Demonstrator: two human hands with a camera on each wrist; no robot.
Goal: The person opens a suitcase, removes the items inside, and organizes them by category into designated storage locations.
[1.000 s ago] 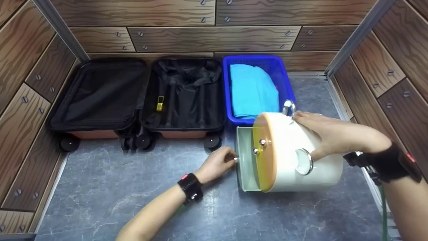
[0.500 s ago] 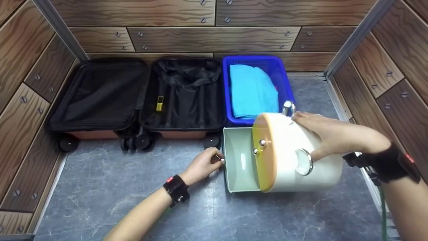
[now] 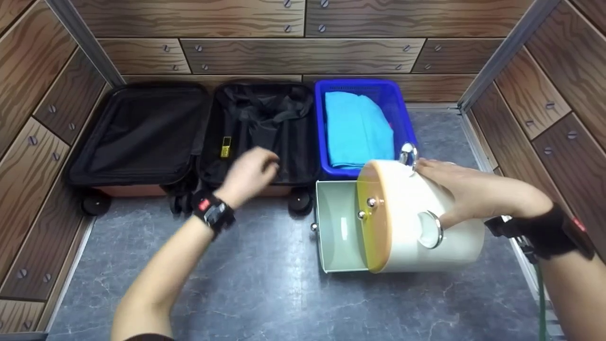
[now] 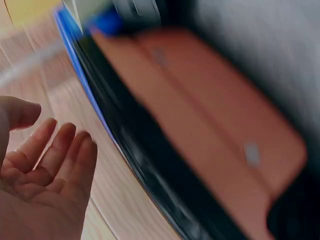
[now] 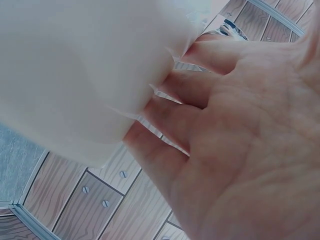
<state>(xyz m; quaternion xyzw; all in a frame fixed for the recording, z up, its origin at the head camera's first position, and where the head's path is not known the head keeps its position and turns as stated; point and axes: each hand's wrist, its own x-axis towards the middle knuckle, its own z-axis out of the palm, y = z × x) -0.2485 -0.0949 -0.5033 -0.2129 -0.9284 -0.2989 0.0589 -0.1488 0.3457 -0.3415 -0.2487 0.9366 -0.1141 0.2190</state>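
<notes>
My left hand (image 3: 251,173), blurred, hovers over the near edge of the open black-lined suitcase (image 3: 284,156). Its fingers are loosely bent and hold nothing in the left wrist view. A small yellow and dark object (image 3: 226,147) lies in the suitcase, left of that hand. My right hand (image 3: 483,194) rests on the white rounded drawer box (image 3: 454,246), its fingers fairly straight against the surface in the right wrist view. The pale green drawer (image 3: 343,203) is pulled out to the left, its silver knob (image 3: 314,227) free. Its visible inside holds nothing.
Behind the drawer box stands a blue basket (image 3: 405,118) with a folded light-blue cloth (image 3: 357,128). The suitcase's zipped other half (image 3: 147,137) lies at the left. Wood-patterned walls (image 3: 303,54) enclose the grey floor (image 3: 265,284) on the back and sides.
The left hand pulled the drawer further out to the left, then let go of its knob and moved up and left over the suitcase. The right hand has stayed on the box.
</notes>
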